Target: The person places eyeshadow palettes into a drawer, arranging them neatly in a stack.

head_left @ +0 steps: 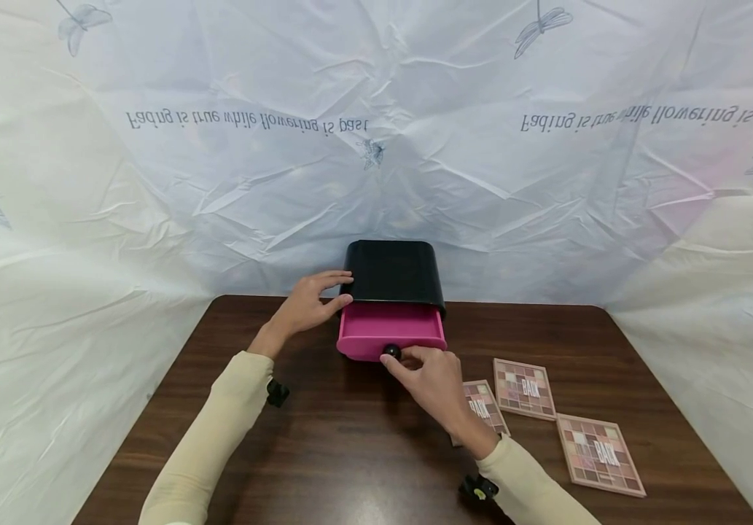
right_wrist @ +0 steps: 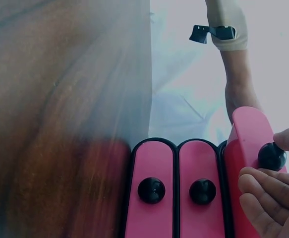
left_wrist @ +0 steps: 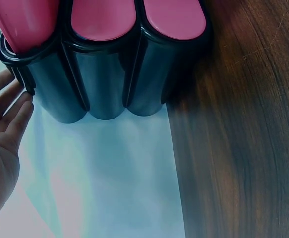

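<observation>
Seen from the head camera: black box [head_left: 394,271] at the far edge of a dark wooden table [head_left: 350,452], hard against a crinkled white sheet [head_left: 153,182] printed with dragonflies and mirrored lettering. Top pink drawer [head_left: 391,329] drawn partway out toward the viewer. Left hand [head_left: 307,302] laid flat against the box's left side, fingers [left_wrist: 13,111] straight and together, touching the black casing, gripping nothing. Right hand [head_left: 430,379] at the drawer front, thumb and fingertips pinched on the round black knob [head_left: 392,353].

Right-wrist view: 3 pink drawer fronts side by side, each with a black knob; 2 flush with the casing, the 3rd [right_wrist: 251,163] standing proud, its knob [right_wrist: 271,156] held between thumb and curled fingers [right_wrist: 263,188].

Left-wrist view: box's rounded black shell [left_wrist: 104,79] and 3 pink drawers from behind.

On the table right of the box: 3 eyeshadow palettes [head_left: 524,389], square, pinkish, labelled "BACK", the nearest partly hidden under the right wrist. Cream sleeves [head_left: 219,430] on both arms.
</observation>
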Tool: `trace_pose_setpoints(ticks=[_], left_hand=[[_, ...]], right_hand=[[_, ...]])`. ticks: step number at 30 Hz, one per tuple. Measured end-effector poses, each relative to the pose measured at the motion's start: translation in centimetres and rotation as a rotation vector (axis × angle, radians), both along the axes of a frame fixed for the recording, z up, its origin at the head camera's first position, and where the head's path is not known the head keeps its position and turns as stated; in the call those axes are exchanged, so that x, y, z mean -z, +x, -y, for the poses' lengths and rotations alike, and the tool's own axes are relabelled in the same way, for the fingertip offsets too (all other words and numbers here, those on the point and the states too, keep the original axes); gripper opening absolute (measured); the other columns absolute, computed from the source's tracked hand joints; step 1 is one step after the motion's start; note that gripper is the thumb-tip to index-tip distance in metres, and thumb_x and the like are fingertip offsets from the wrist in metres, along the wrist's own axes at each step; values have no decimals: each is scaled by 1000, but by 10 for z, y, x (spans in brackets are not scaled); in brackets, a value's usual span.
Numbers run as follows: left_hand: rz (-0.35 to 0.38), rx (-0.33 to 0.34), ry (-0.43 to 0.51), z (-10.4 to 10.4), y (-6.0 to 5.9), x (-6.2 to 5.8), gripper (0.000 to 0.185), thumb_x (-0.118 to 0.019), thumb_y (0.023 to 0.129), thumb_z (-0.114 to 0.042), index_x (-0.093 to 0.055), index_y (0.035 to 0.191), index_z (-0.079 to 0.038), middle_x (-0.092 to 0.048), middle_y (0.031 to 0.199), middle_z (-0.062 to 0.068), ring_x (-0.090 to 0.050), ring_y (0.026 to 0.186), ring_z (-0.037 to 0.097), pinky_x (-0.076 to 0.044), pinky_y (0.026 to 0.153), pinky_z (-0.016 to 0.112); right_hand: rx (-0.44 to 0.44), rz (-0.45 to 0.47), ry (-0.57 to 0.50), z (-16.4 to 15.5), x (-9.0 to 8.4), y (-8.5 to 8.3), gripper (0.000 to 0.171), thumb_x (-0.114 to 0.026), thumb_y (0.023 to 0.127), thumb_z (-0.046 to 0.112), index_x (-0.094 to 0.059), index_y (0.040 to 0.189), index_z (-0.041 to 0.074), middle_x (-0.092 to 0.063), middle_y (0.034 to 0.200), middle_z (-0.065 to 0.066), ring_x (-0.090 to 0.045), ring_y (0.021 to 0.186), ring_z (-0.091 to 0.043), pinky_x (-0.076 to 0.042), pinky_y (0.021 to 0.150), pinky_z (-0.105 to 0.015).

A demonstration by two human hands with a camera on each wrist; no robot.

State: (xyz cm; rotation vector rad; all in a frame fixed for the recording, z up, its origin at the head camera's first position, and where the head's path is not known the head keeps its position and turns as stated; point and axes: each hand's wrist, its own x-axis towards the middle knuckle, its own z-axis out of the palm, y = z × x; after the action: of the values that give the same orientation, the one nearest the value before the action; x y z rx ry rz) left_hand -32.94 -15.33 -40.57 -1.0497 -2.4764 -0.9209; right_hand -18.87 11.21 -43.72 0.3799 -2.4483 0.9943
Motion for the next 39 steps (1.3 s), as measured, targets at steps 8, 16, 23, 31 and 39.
trace_pose_setpoints(ticks=[8, 16, 23, 31, 39], left_hand=[[7, -3, -1, 0, 1, 0, 51, -62, 102, -44, -64, 140, -10, -59, 145, 8, -59, 131, 31, -48, 107, 52], [8, -1, -4, -1, 1, 1, 52, -62, 102, -45, -64, 140, -10, -59, 145, 8, -57, 133, 30, -47, 108, 52], [13, -7, 3, -1, 1, 1, 49, -64, 102, -41, -64, 140, -10, -59, 146, 8, -57, 132, 30, -46, 108, 52], [21, -18, 1, -2, 0, 0, 49, -65, 101, -40, -64, 140, -10, -59, 145, 7, -58, 132, 30, -46, 109, 51], [26, -16, 1, -1, 1, 0, 49, -65, 101, -40, -64, 140, -10, -59, 146, 8, -58, 131, 31, -47, 108, 52]], right_hand=[[13, -38, 6, -2, 1, 10, 27, -80, 87, 48, -80, 81, 22, -71, 71, 14, -58, 61, 1, -45, 55, -21], [19, -54, 13, -2, 3, 13, 27, -80, 87, 48, -80, 82, 22, -71, 71, 14, -61, 62, 0, -48, 57, -22], [5, -34, 16, -1, 2, 18, 29, -77, 90, 51, -79, 82, 23, -70, 72, 17, -56, 59, 5, -47, 56, -20], [11, -54, 38, 1, 2, 26, 27, -78, 89, 49, -79, 80, 23, -70, 71, 16, -51, 55, 6, -43, 52, -18], [26, -115, 75, 3, 7, 33, 26, -83, 84, 48, -78, 77, 23, -69, 68, 15, -52, 55, 7, -41, 51, -17]])
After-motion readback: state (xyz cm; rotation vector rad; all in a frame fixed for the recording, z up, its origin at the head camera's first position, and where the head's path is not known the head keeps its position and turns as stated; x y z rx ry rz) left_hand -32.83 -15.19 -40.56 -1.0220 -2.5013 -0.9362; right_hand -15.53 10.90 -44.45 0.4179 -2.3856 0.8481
